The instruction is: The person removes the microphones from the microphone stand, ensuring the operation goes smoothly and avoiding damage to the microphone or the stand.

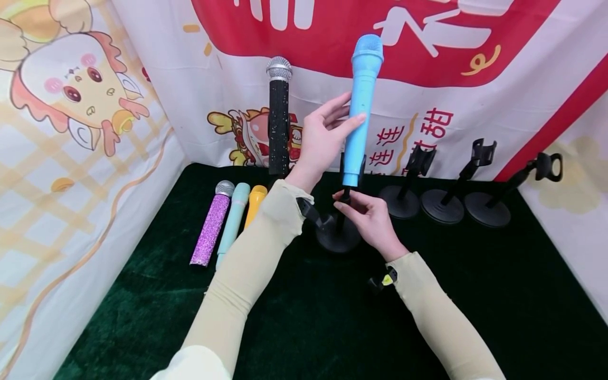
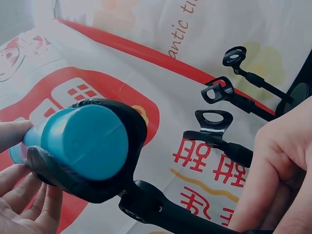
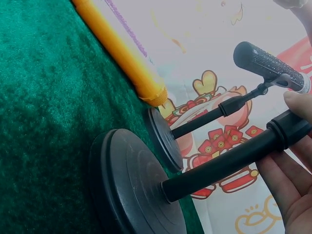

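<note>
A light blue microphone (image 1: 363, 89) leans nearly upright in the clip of a black desk stand (image 1: 339, 235). My left hand (image 1: 323, 137) grips the microphone's body between thumb and fingers. In the left wrist view, the round clip (image 2: 139, 131) wraps the microphone's lower end. Lower down, my right hand (image 1: 372, 219) pinches the stand's upper pole just under the clip. In the right wrist view, its thumb and fingers lie around the collar (image 3: 287, 127) of the pole, and the round base sits on the green cloth.
A black glittery microphone (image 1: 278, 121) stands in another stand behind, to the left. Purple (image 1: 211, 227), mint (image 1: 234, 221) and yellow (image 1: 256, 200) microphones lie at left. Three bare stands, the nearest with base (image 1: 400, 201), line the right back. A printed cloth backdrop (image 1: 190, 105) rises behind.
</note>
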Demonstrator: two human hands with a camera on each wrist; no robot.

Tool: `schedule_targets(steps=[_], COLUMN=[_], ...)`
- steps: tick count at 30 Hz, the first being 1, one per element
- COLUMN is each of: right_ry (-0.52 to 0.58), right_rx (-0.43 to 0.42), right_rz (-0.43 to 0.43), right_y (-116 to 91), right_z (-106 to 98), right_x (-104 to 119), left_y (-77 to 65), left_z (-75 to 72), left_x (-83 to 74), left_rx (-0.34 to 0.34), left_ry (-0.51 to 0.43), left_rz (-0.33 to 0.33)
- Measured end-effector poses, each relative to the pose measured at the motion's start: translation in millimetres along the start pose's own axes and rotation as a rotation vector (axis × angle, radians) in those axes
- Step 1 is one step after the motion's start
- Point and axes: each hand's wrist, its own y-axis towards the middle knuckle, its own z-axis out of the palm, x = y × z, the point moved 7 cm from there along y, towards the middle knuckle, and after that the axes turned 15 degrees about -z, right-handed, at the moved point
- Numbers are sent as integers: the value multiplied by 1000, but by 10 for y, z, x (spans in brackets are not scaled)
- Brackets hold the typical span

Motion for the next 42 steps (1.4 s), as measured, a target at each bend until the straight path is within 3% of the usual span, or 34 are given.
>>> schedule_targets(steps=[7, 19, 32, 42], right_ry=[17, 17, 37, 33], right_rx=[15, 29, 19, 19], right_rz=[8, 29, 2, 7], right_y=[30, 11, 22, 7], right_z=[10, 1, 14, 14], right_x=[281, 267, 267, 260], left_y=[67, 141, 3, -176], left_z=[0, -93, -198, -351], left_x=[-15, -205, -191, -148], left_rx=[-18, -120, -90, -66], left_ry=[2, -111, -78, -27], left_rz=[-22, -83, -84, -33])
